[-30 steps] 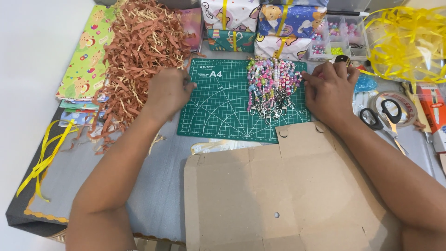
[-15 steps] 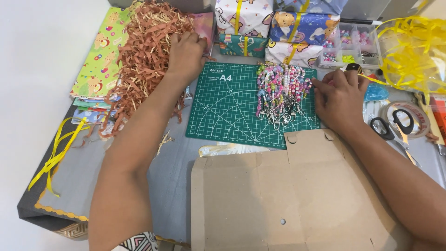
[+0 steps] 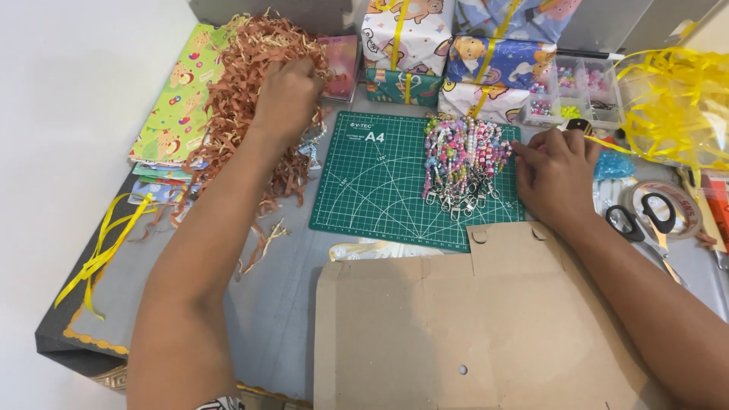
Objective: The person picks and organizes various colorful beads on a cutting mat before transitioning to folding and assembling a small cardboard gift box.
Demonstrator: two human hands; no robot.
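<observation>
My left hand (image 3: 287, 95) is clenched in the brown shredded paper (image 3: 243, 83) at far left. My right hand (image 3: 553, 176), fingers curled and empty, touches the beaded keychains (image 3: 463, 163), which lie on the green cutting mat (image 3: 380, 190) with their long axis near-to-far and clasps toward me.

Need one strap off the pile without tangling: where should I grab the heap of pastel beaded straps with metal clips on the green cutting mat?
Pinch a metal clip at the beaded straps' near end, coming from the flat cardboard sheet side. Clips fan out free there; the far ends bunch together.
</observation>
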